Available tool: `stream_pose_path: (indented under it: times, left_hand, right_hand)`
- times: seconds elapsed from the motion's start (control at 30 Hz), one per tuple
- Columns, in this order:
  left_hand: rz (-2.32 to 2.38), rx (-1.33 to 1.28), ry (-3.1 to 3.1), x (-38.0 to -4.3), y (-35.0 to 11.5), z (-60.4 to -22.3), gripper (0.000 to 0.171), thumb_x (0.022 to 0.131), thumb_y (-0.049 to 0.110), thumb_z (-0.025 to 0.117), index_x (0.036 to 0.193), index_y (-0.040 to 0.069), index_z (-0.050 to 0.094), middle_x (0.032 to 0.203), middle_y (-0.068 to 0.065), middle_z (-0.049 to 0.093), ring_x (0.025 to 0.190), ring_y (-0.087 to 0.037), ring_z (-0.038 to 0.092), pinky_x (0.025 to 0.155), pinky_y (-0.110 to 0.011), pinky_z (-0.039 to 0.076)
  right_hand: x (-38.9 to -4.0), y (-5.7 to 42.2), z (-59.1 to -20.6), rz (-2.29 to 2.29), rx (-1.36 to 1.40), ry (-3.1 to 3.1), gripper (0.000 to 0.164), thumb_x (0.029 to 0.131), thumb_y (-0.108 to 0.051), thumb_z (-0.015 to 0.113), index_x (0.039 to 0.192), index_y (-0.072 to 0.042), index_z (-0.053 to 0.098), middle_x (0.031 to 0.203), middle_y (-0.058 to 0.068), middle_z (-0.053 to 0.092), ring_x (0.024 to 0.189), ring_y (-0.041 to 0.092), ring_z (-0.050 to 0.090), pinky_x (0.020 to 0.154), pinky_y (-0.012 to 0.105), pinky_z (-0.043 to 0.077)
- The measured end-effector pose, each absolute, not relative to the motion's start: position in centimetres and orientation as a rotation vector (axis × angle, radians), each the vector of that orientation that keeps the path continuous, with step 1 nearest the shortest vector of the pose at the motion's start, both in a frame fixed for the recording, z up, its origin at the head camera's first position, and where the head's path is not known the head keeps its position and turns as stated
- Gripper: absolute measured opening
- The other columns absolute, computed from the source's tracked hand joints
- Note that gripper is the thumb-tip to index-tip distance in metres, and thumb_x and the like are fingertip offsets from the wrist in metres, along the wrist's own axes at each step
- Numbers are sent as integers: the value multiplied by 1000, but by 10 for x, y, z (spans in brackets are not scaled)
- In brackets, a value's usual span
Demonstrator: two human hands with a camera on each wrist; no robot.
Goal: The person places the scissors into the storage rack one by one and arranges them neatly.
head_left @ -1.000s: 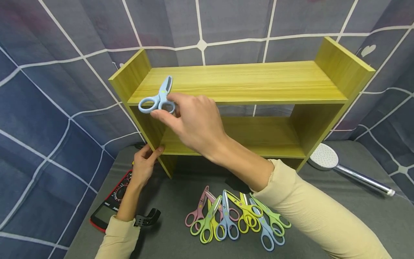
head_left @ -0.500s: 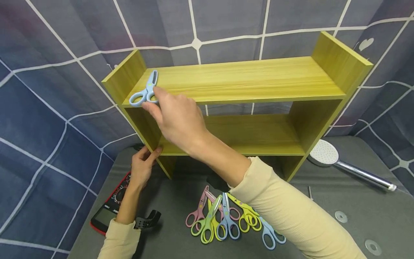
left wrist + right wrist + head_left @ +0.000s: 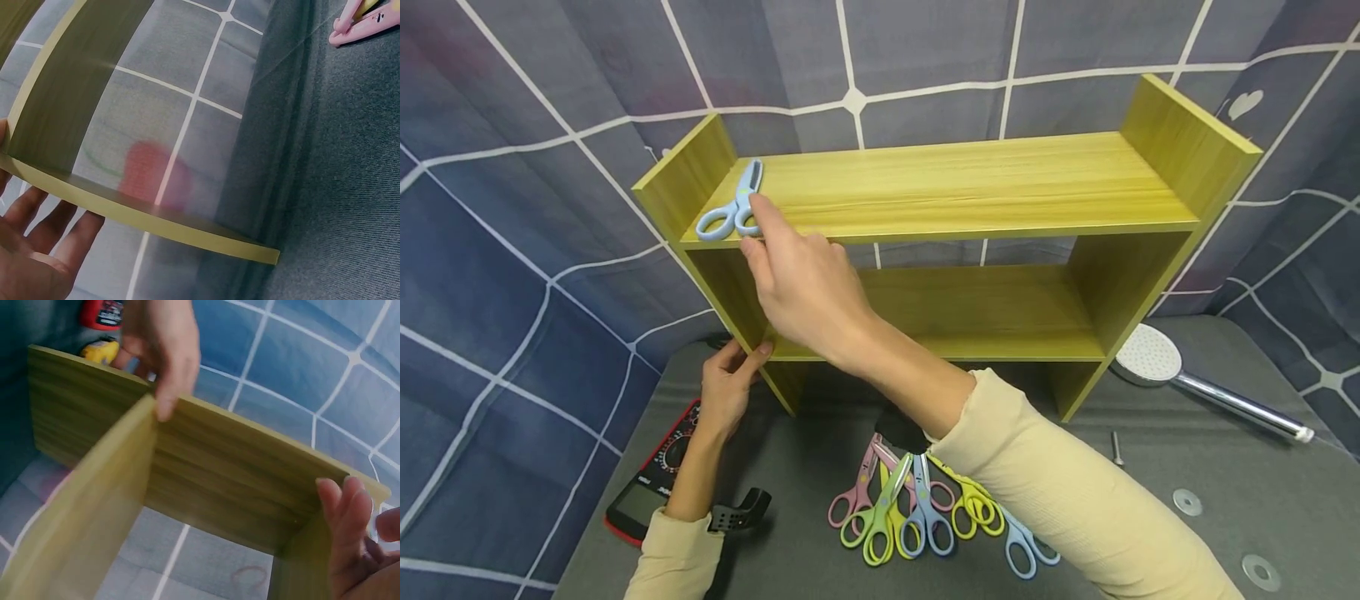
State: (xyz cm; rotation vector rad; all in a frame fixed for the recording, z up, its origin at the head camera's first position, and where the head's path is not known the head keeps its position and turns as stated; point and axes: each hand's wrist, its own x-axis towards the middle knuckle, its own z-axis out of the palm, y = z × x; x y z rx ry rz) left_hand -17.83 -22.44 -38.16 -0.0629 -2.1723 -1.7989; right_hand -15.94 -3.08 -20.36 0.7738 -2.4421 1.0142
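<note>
A pair of light blue scissors lies near the left end of the top board of a yellow wooden shelf unit. My right hand is beside them, its index finger at the right handle loop and its thumb just below, at the board's front edge. In the right wrist view, finger and thumb of that hand stand slightly apart. My left hand grips the unit's left side panel, thumb inside and fingers outside, near the middle board. The scissors' right loop is partly hidden by the index finger.
Pink, green, yellow and blue scissors lie in a pile before the unit, partly hidden by my right sleeve. A red-and-black multimeter lies left, a shower head right. A bolt and two washers lie at right.
The blue scissors have come left and down onto the top board with my right hand. Since half a second ago, its thumb has shifted slightly right from the loop. My left hand stays put.
</note>
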Motion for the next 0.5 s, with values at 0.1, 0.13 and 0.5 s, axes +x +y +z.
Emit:
stream_pose_path:
  times: [0.1, 0.13, 0.5]
  left_hand:
    - [-1836, -81, -2135, -179, -224, -382, 21, 95, 8, 67, 116, 9, 70, 94, 10, 71, 84, -12, 65, 66, -24, 54]
    - [-1855, -91, -2118, -180, -223, -382, 21, 94, 7, 67, 115, 10, 71, 95, 9, 71, 84, -14, 65, 67, -24, 54]
    - [-1832, -46, -2137, -180, -225, -384, 31, 95, 4, 65, 121, -10, 62, 91, 14, 70, 80, -6, 61, 65, -22, 51]
  right_hand:
    - [-152, -23, -217, 1131, 908, -2321, 48, 106, -22, 45, 151, -9, 35, 53, -2, 41, 41, 12, 36, 44, 26, 29]
    - [-148, -19, -224, 1174, 960, -2279, 49, 106, -21, 46, 152, -8, 35, 51, -2, 40, 39, 11, 34, 42, 25, 28]
    - [-100, 36, -337, 1274, 1089, -2489, 37, 100, -29, 59, 131, -10, 61, 82, -11, 54, 62, 1, 47, 57, 21, 43]
